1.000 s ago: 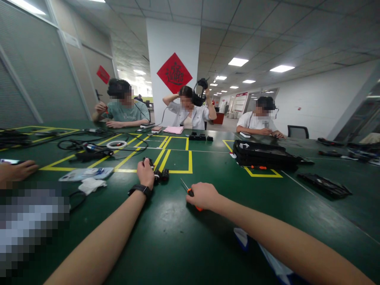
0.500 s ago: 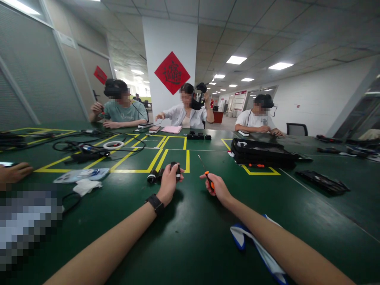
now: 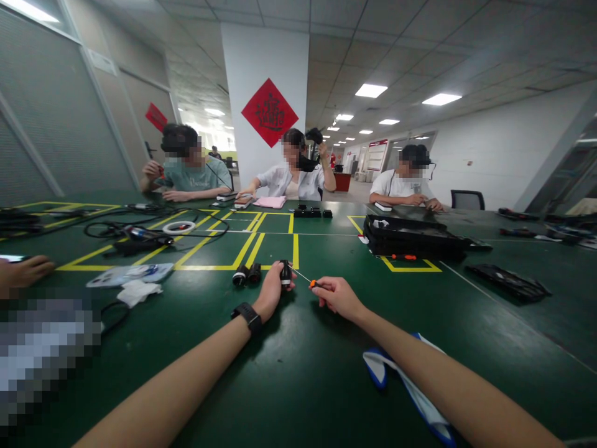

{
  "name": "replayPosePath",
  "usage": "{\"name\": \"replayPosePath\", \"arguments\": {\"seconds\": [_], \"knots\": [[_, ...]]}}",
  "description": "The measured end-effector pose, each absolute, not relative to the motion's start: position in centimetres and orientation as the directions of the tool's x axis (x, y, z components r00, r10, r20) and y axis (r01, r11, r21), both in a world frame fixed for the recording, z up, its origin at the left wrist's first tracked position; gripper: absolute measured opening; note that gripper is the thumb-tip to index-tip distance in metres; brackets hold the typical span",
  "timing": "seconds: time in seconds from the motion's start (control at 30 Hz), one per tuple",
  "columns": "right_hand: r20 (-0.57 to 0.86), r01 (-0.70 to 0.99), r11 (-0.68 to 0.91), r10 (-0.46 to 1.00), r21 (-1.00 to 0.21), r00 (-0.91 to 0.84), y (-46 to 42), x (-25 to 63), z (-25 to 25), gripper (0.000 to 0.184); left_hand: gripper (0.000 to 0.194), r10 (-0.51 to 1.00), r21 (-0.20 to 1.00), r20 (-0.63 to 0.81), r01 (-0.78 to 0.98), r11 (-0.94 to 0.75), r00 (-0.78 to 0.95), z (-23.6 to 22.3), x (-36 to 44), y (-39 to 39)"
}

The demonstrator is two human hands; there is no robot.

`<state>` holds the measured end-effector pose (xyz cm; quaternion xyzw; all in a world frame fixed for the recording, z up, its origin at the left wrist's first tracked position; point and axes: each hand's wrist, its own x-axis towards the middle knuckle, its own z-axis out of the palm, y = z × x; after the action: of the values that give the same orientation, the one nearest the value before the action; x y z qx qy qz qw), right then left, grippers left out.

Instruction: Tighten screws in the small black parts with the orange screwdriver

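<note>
My left hand (image 3: 273,289), with a dark watch on its wrist, is closed around a small black cylindrical part (image 3: 285,274) that has a pale band. In my right hand (image 3: 339,297) is a screwdriver (image 3: 313,284) with an orange and black handle. Its thin shaft points left, and the tip reaches the black part or comes close to it; contact cannot be made out. Two similar black cylindrical parts (image 3: 247,275) lie on the green table just left of my left hand.
Stacked black trays (image 3: 410,236) stand at the right, an orange screwdriver (image 3: 403,257) before them. A blue-edged white cloth (image 3: 415,392) lies under my right forearm. Cables (image 3: 140,233) spread at the left, near another person's hand (image 3: 30,272). Three people sit across the table (image 3: 321,386).
The screwdriver has swung from pointing up to pointing left at the black part. My left hand has turned that part upright. Across the table, a person's hand has lowered to the tabletop.
</note>
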<state>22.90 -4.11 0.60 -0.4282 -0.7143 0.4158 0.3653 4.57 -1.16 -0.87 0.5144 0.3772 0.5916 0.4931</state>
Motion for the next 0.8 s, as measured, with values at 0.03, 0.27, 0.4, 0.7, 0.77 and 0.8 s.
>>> {"name": "replayPosePath", "arguments": {"seconds": [0.03,0.27,0.4,0.7,0.77,0.8], "knots": [[0.174,0.308,0.295,0.915,-0.904,-0.364,-4.1,22.9,0.6,0.024,0.036,0.970,0.954,0.241,-0.187,-0.233,0.018,-0.8,4.5,-1.2],[0.223,0.347,0.349,0.908,-0.870,-0.354,-4.4,23.0,1.0,0.024,0.036,0.964,0.966,0.257,-0.037,-0.255,0.068,0.1,2.9,-0.5],[0.228,0.381,0.355,0.912,-0.853,-0.340,-4.4,22.9,1.0,0.024,0.036,0.966,0.975,0.224,-0.031,-0.222,0.128,0.1,2.6,-0.4],[0.359,0.597,0.488,0.873,-0.637,-0.331,-4.5,23.1,1.1,0.026,0.031,0.951,0.950,0.294,0.081,-0.302,0.100,-0.2,2.9,-0.7],[0.386,0.660,0.498,0.864,-0.563,-0.323,-4.4,23.3,1.1,0.029,0.033,0.945,0.938,0.314,0.122,-0.324,0.088,-0.3,2.8,-0.7],[0.387,0.679,0.494,0.865,-0.543,-0.320,-4.4,23.3,1.1,0.031,0.034,0.943,0.931,0.324,0.148,-0.332,0.077,-0.3,2.7,-0.7]]}}
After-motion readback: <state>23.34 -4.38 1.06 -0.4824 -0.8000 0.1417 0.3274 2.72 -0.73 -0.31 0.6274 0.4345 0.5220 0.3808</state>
